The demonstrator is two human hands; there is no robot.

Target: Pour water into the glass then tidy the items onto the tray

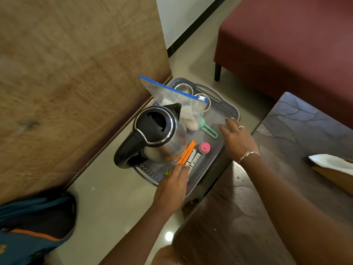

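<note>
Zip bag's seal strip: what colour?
Blue, on the zip bag standing in the tray; head view.

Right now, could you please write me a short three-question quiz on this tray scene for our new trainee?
1. True or false: the kettle lies on its side on the sofa.
2. Which item stands between the zip bag and the pink-capped bottle? A) green scoop B) a fork C) a sponge
3. Fill in: the left hand rests at the tray's ____ end, by the orange sticks, while the right hand is at its right side.

Key: 1 false; 2 A; 3 near.
</note>
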